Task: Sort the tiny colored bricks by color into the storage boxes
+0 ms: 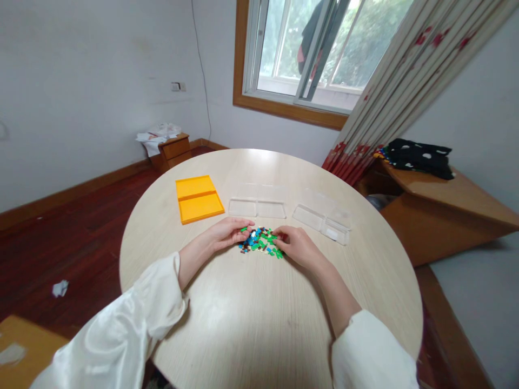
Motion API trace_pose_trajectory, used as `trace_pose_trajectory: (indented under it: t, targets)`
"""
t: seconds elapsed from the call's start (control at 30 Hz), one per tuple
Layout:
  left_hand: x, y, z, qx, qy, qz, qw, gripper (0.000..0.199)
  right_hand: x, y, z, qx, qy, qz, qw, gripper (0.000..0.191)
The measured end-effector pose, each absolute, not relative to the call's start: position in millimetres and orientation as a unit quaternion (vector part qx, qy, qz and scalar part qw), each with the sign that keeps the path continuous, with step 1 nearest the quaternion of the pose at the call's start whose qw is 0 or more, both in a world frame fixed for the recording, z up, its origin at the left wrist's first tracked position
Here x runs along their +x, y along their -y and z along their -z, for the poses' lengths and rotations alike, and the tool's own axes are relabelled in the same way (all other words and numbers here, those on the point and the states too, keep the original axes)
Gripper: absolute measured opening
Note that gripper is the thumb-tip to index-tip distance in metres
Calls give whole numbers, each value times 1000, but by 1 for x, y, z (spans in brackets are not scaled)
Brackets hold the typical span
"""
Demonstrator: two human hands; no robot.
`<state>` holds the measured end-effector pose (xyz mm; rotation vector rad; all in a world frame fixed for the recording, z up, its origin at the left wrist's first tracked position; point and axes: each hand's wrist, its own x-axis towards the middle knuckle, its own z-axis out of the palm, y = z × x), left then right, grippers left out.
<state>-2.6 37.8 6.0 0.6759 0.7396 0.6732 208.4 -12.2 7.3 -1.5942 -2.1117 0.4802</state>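
A loose pile of small green, blue, brown and cream pieces lies near the middle of the round table. At its left edge is my left hand, its thumb and fingers closed around a small green piece. My right hand touches the right side of the pile, fingertips bent down on the pieces; whatever is between them is too small to make out.
Behind the pile are an open yellow case, a clear divided box and another clear box. A small cabinet stands back left, a wooden cabinet with dark cloth at right.
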Motion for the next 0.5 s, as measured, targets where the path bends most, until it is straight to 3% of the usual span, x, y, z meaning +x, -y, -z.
trace_pose_trajectory:
  t: [0.5]
  targets:
    - [-4, -41, 0, 277, -271, -271, 881, 31, 209, 9, -2, -570, 754, -158, 286, 29]
